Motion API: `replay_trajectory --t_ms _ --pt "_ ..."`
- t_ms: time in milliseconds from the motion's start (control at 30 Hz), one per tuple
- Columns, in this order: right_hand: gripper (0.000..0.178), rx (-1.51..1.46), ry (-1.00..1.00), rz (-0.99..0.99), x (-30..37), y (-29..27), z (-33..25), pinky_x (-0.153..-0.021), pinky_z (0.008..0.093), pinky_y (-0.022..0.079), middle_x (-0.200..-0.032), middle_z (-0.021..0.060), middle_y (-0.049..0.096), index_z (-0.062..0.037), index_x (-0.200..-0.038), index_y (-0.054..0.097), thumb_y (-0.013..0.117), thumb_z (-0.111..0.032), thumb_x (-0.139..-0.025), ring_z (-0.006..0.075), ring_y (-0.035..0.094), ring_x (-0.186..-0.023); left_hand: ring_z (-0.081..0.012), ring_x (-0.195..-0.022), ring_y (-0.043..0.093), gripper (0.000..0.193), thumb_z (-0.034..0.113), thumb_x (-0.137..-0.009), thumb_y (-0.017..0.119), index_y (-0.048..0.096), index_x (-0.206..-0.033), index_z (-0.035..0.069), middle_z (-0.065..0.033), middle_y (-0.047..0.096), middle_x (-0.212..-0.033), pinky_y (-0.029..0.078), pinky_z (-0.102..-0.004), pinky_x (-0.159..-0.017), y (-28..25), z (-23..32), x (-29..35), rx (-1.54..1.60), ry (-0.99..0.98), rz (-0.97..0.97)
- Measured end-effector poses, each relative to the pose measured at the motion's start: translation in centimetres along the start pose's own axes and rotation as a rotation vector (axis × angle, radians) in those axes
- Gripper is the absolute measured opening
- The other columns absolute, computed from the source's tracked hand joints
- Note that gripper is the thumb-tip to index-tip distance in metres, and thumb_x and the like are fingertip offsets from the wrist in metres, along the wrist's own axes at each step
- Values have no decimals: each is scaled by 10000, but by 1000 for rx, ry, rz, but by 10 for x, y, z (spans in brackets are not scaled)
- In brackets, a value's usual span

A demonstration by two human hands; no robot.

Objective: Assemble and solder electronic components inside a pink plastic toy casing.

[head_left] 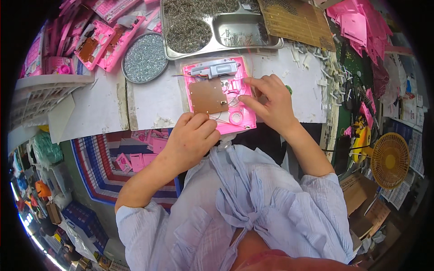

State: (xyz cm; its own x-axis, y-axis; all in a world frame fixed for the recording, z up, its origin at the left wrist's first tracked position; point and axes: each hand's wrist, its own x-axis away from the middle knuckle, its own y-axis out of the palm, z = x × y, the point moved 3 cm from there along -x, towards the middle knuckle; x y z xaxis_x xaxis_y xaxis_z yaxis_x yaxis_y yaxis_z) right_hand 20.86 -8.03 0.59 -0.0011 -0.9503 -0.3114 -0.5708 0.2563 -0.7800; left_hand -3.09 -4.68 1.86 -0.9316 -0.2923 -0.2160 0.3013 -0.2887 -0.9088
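Note:
A pink plastic housing (248,118) lies in front of me at the table's near edge. Inside it sit a brown circuit board (208,97), a grey battery-box-like part (219,69) along the far side and a pink ring (236,118) near the front right. Thin wires run between these parts. My left hand (192,137) is closed at the housing's near left corner; its fingertips press together there and partly hide what they grip. Over the right edge my right hand (271,100) has thumb and index finger apart, their tips at the housing beside the wires.
Behind the housing stands a metal tray (181,55) of small metal parts. A round dish (143,80) of screws sits left of it. Pink parts are heaped far left; white plastic pieces (332,88) lie right. A yellow fan (389,160) stands at right, a striped bag (101,174) below left.

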Motion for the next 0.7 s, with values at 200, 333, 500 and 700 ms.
replay_trajectory --t_ms 200,333,500,700 --pt "263 -92 276 -49 -21 18 3 -589 351 465 -708 72 618 -51 -947 734 823 -258 -811 233 558 -622 -297 -938 622 246 136 -760 771 627 -945 61 -87 628 -999 490 -410 -821 -10 -19 -13 246 -141 -28" --pt "126 -720 516 -15 -19 27 14 -565 285 444 -717 64 621 -61 -919 736 777 -141 -831 176 562 -628 -321 -868 626 247 152 -804 782 637 -981 60 -101 633 -979 489 -420 -775 -8 -28 -24 298 -264 138" --pt "82 -388 125 -31 -29 15 -4 -582 267 468 -744 15 629 -68 -947 758 736 -57 -869 145 582 -640 -297 -880 615 216 141 -814 776 643 -969 70 -88 638 -982 443 -413 -731 7 -28 -23 180 -245 218" --pt "148 145 -82 -122 -33 22 -26 -623 397 546 -796 72 698 -97 -937 755 709 -196 -837 272 677 -738 -288 -880 602 212 137 -807 773 650 -969 76 -83 633 -984 418 -413 -726 13 -28 -19 180 -267 261"
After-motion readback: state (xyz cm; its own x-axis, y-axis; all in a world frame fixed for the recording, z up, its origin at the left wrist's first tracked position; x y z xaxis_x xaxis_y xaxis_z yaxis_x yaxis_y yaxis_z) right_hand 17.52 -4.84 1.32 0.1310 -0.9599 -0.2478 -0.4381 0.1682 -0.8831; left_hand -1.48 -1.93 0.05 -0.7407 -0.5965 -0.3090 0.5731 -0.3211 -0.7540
